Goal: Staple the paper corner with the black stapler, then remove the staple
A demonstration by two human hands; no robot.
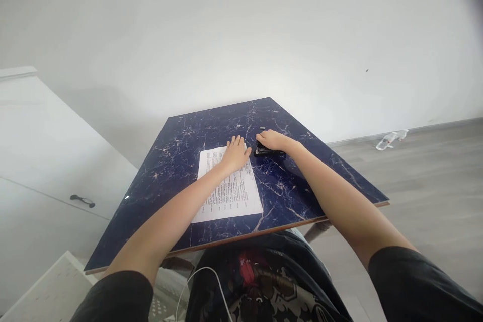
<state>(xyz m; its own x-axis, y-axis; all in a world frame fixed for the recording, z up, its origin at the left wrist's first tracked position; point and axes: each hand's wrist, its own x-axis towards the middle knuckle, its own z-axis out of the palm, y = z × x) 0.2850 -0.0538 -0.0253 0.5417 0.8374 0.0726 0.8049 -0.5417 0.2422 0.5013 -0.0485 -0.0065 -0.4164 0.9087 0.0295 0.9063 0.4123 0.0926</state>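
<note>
A printed sheet of paper (230,193) lies on the dark blue marbled table (169,161); whether more sheets are under it I cannot tell. My left hand (236,155) rests flat on its upper right part, fingers spread. Just right of the paper, my right hand (270,139) is closed over the top of a black stapler (266,152), which stands on the table apart from the sheet. Part of the stapler is hidden beneath the hand. A small grey piece (262,128), perhaps a strip of staples, lies beyond my right hand.
A white wall (241,35) stands behind the table. At the left is a white cabinet (49,151) with a dark handle (82,201). A clear plastic item (392,139) lies on the floor by the wall. A white cable (206,268) hangs near my lap.
</note>
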